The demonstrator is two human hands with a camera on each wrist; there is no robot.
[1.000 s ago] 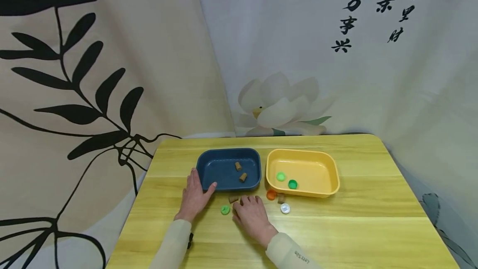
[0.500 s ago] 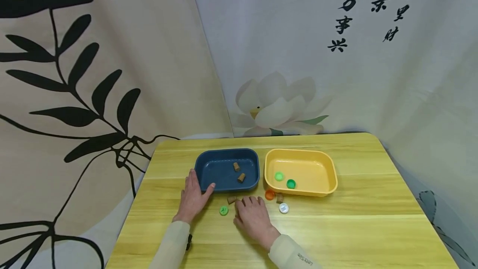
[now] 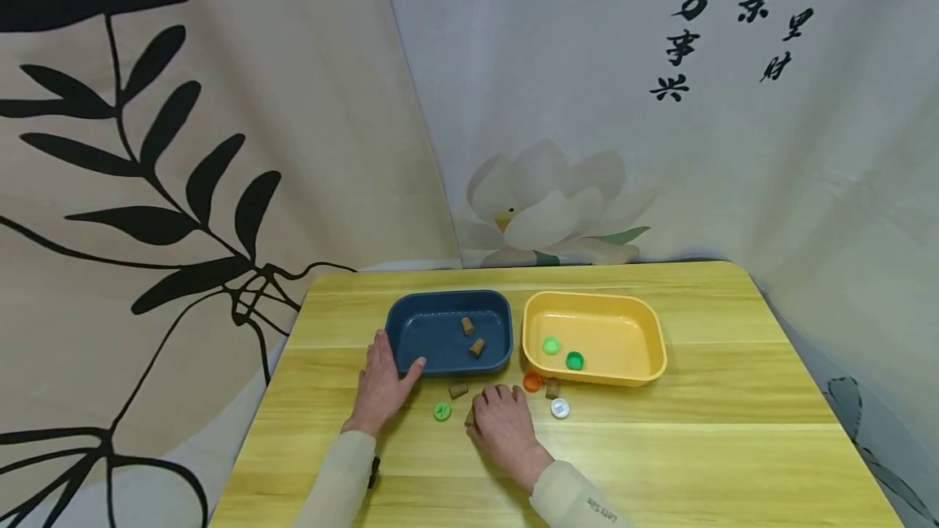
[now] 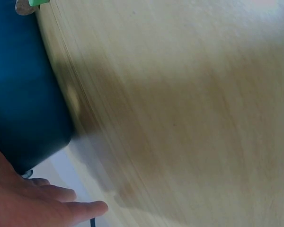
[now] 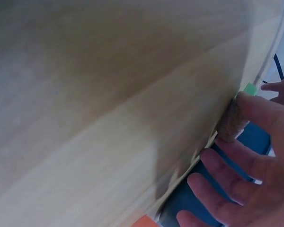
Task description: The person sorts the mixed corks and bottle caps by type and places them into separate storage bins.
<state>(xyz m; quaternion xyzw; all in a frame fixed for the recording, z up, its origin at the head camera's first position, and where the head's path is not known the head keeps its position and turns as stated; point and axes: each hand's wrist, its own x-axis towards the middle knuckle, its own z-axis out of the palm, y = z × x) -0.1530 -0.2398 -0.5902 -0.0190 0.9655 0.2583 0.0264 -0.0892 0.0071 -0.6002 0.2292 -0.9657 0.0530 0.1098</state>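
My left hand rests against the near left corner of the blue tray, its fingers straight along the side and the thumb spread at the front. The left wrist view shows its straight fingers beside the tray wall. My right hand is low over the table in front of the tray. Between its thumb and index finger it pinches a brown cork, mostly covered in the head view. Left of this hand lie another cork and a light green bottle cap.
Two corks lie inside the blue tray. A yellow tray at its right holds a light green cap and a darker green cap. In front of it are an orange cap, a cork and a white cap.
My right hand has shifted slightly right, and the cork at its thumb shows now. The cork by the blue tray is more fully uncovered. My left hand stays in place.
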